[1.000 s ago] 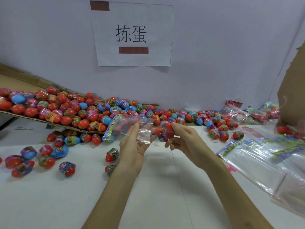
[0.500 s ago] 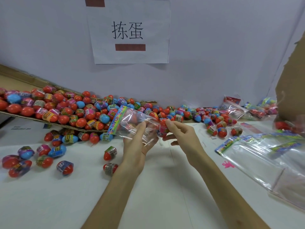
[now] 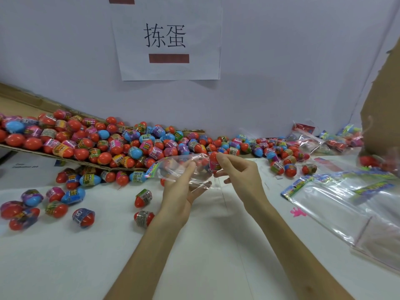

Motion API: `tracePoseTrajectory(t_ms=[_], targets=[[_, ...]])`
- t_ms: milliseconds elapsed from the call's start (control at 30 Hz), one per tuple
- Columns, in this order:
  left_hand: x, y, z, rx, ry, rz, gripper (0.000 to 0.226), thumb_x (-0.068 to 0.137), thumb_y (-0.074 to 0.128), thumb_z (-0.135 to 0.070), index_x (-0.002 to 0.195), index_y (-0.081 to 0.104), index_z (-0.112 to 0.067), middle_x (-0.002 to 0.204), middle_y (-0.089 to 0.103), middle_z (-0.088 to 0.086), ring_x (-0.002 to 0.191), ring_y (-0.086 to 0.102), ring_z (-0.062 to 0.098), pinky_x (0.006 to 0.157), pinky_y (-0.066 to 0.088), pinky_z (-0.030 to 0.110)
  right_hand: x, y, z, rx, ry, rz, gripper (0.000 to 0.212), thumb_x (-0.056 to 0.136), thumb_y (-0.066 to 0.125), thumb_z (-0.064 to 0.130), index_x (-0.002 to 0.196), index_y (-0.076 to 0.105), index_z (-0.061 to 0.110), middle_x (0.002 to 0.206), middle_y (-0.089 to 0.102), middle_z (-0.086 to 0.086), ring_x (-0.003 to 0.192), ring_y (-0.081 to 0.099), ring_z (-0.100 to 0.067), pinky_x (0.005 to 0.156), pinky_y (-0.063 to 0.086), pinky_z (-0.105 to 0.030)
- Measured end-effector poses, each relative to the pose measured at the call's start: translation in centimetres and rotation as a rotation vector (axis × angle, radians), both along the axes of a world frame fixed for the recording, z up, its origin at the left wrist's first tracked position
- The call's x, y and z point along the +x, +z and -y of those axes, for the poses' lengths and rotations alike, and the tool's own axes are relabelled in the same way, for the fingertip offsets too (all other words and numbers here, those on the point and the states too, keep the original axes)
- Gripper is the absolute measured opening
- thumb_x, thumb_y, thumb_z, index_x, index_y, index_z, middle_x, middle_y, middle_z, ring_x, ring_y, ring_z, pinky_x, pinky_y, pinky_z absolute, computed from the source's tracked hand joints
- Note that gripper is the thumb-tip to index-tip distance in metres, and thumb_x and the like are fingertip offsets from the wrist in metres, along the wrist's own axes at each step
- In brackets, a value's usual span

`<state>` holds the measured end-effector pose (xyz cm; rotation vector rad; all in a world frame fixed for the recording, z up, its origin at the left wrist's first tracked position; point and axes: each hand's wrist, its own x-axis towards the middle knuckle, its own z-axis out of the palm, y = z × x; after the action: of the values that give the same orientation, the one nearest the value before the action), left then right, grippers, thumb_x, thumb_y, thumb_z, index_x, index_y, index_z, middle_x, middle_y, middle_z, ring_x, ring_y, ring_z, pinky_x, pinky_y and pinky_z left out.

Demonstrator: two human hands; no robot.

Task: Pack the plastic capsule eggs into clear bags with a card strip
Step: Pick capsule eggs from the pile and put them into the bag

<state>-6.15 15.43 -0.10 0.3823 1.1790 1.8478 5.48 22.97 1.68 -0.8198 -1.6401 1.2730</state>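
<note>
My left hand (image 3: 180, 192) holds a clear bag (image 3: 184, 167) above the white table, thumb on top and fingers under it, the colourful card strip (image 3: 152, 169) at its left end. My right hand (image 3: 238, 172) pinches a red capsule egg (image 3: 213, 162) with a printed wrap right at the bag's open right end. The egg's lower part is hidden behind my fingers. A big heap of red, blue and pink capsule eggs (image 3: 112, 144) lies on a flattened cardboard sheet (image 3: 19, 105) behind my hands.
Loose eggs (image 3: 83, 217) are scattered on the table (image 3: 65, 256) at the left, two eggs (image 3: 143, 198) just left of my left wrist. A stack of empty clear bags (image 3: 350, 202) lies at the right. Filled bags (image 3: 311, 139) sit by the wall. A brown cardboard panel (image 3: 385, 105) stands at the far right.
My right hand has brought the egg leftward up to the bag's mouth. My left hand has shifted its hold, and the bag now lies flatter.
</note>
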Motion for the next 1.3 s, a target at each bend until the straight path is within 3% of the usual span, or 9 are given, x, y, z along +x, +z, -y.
tracePoseTrajectory(t_ms=[267,367,500,667,833,967,1033,1167,1300], targets=[[-0.1,-0.1,0.0,-0.001,0.001,0.023,0.030,0.104,0.060,-0.018,0.132,0.067,-0.010,0.120,0.075,0.016,0.106,0.075,0.031,0.086,0.064,0.043,-0.2,-0.3,-0.2,0.059,-0.043,-0.063,0.020,0.078,0.068,0.058,0.090,0.074,0.044,0.094,0.075,0.013,0.089,0.074,-0.014,0.064,0.057,-0.018],[-0.2,-0.1,0.0,-0.001,0.018,0.041,0.032,0.101,0.064,-0.017,0.132,0.067,-0.009,0.121,0.074,0.017,0.096,0.077,0.025,0.078,0.065,0.039,-0.1,-0.3,-0.1,0.060,-0.022,-0.064,0.018,0.079,0.067,0.057,0.091,0.073,0.045,0.089,0.076,0.020,0.085,0.074,-0.008,0.061,0.056,-0.017],[-0.3,-0.2,-0.1,-0.008,0.026,0.054,0.036,0.100,0.066,-0.019,0.134,0.064,-0.007,0.121,0.074,0.019,0.108,0.074,0.031,0.084,0.064,0.044,-0.3,-0.3,0.1,0.036,0.023,-0.073,0.017,0.080,0.068,0.055,0.092,0.074,0.043,0.089,0.076,0.018,0.085,0.074,-0.007,0.063,0.057,-0.018],[-0.4,-0.3,0.1,0.017,0.022,0.058,0.035,0.099,0.067,-0.017,0.133,0.064,-0.006,0.119,0.075,0.019,0.107,0.074,0.033,0.082,0.065,0.040,-0.2,-0.2,0.1,-0.022,0.130,-0.027,0.014,0.081,0.064,0.058,0.081,0.076,0.053,0.090,0.076,0.017,0.091,0.072,-0.004,0.068,0.057,-0.017],[-0.4,-0.3,0.0,0.028,-0.001,0.105,0.032,0.100,0.066,-0.017,0.128,0.066,-0.001,0.114,0.076,0.019,0.103,0.075,0.031,0.081,0.065,0.038,-0.1,-0.1,-0.1,-0.069,0.168,-0.022,0.021,0.083,0.063,0.055,0.090,0.076,0.041,0.092,0.077,0.013,0.089,0.071,-0.005,0.067,0.057,-0.020],[-0.8,0.0,0.0,0.063,0.007,0.206,0.029,0.103,0.060,-0.017,0.125,0.067,0.001,0.115,0.076,0.020,0.104,0.076,0.031,0.089,0.063,0.041,0.5,0.0,-0.8,-0.038,0.078,-0.081,0.022,0.090,0.067,0.044,0.104,0.076,0.028,0.087,0.074,0.011,0.075,0.065,-0.008,0.067,0.054,-0.023],[-1.0,0.1,0.1,0.081,0.010,0.232,0.027,0.104,0.059,-0.018,0.122,0.069,-0.001,0.113,0.077,0.019,0.100,0.077,0.028,0.082,0.065,0.037,0.8,-0.1,-1.2,-0.028,0.073,-0.079,0.015,0.095,0.067,0.034,0.103,0.076,0.026,0.089,0.075,0.007,0.078,0.067,-0.013,0.070,0.054,-0.025],[-1.3,0.4,0.3,0.102,0.000,0.271,0.025,0.105,0.059,-0.020,0.120,0.069,-0.003,0.117,0.074,0.019,0.098,0.077,0.030,0.075,0.066,0.036,0.6,-0.4,-1.2,0.066,0.091,-0.032,0.013,0.096,0.069,0.024,0.098,0.074,0.035,0.091,0.076,0.014,0.084,0.072,-0.009,0.069,0.055,-0.017],[-1.1,0.4,0.4,0.101,-0.003,0.249,0.023,0.105,0.058,-0.021,0.116,0.070,-0.006,0.119,0.073,0.020,0.095,0.077,0.029,0.072,0.065,0.034,-0.1,-1.3,-0.9,0.160,0.046,0.068,0.013,0.094,0.071,0.030,0.101,0.072,0.041,0.093,0.071,0.028,0.093,0.063,0.007,0.070,0.050,-0.006]])
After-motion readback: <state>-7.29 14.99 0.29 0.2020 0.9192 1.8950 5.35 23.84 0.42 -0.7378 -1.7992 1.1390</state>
